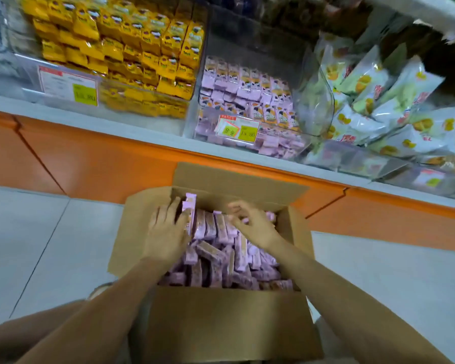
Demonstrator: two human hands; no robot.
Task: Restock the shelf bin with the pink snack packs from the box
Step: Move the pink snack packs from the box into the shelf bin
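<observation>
Packs (190,207) in L-hand (166,229); R-hand (252,225) blurry

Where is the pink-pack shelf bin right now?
The shelf bin sits upper centre in the head view, between the yellow packs and the white bags, above the box.

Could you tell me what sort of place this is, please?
Most likely a shop's snack aisle: clear shelf bins hold yellow packs and pink snack packs, printed price tags sit on the bin fronts, and an open cardboard box of stock stands on the floor.
</observation>
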